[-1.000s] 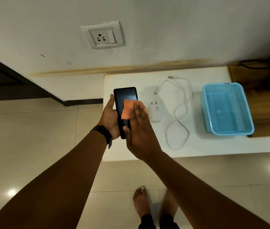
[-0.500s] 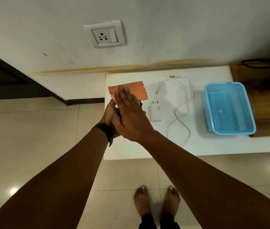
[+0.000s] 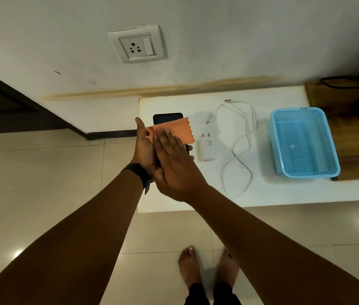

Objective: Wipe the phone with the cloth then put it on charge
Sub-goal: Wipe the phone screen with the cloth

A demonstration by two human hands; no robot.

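My left hand (image 3: 143,148) holds a black phone (image 3: 167,119) upright over the left end of the white table (image 3: 273,192). Only the phone's top edge shows above an orange cloth (image 3: 179,132) that lies across the screen. My right hand (image 3: 175,166) presses flat on the cloth with its fingers stretched out, covering most of the phone. A white charger plug (image 3: 207,148) lies on the table just right of my hands. Beside it a white cable (image 3: 243,142) lies in loose loops. A white wall socket (image 3: 137,46) sits on the wall above.
A light blue plastic basket (image 3: 304,170) stands on the table's right part. A wooden surface (image 3: 354,150) with dark cords lies at the far right. Below are the tiled floor (image 3: 31,183) and my bare feet (image 3: 207,267).
My right hand slid the cloth up the phone until it hid the screen, then back down a little, so the phone's top edge shows again. The left hand kept its hold.
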